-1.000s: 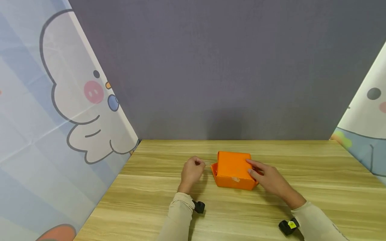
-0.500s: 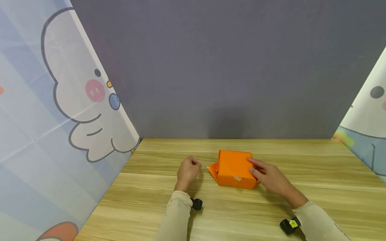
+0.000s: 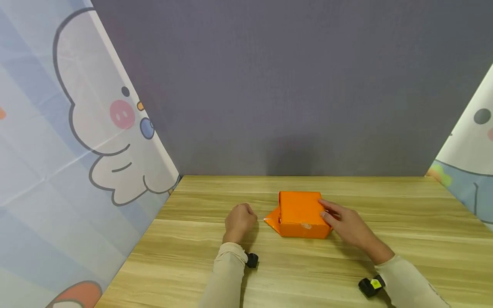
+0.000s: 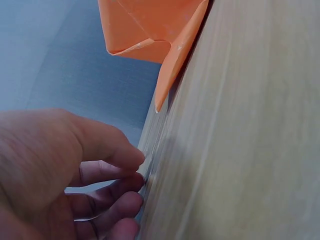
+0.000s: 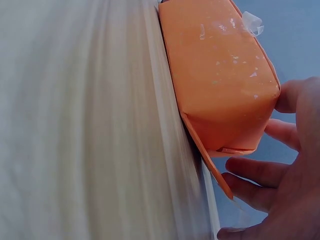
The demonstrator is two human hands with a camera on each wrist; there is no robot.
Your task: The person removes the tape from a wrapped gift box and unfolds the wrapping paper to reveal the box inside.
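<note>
Two hands lie on the table [image 3: 200, 239] with an orange parcel [image 3: 300, 214] between them. The parcel is a box wrapped in orange paper, its flat top smooth, a scrap of clear tape [image 3: 306, 225] on the near face and a pointed paper flap [image 3: 272, 219] sticking out of the end nearest the left hand [image 3: 239, 221]. That hand's fingers are curled into a loose fist just short of the flap's tip; something thin and clear seems pinched at their tips, too faint to name. The right hand [image 3: 346, 226] lays nearly straight fingers [image 5: 250, 175] against the parcel's other end, where another flap spreads beneath them. What the paper wraps is hidden.
</note>
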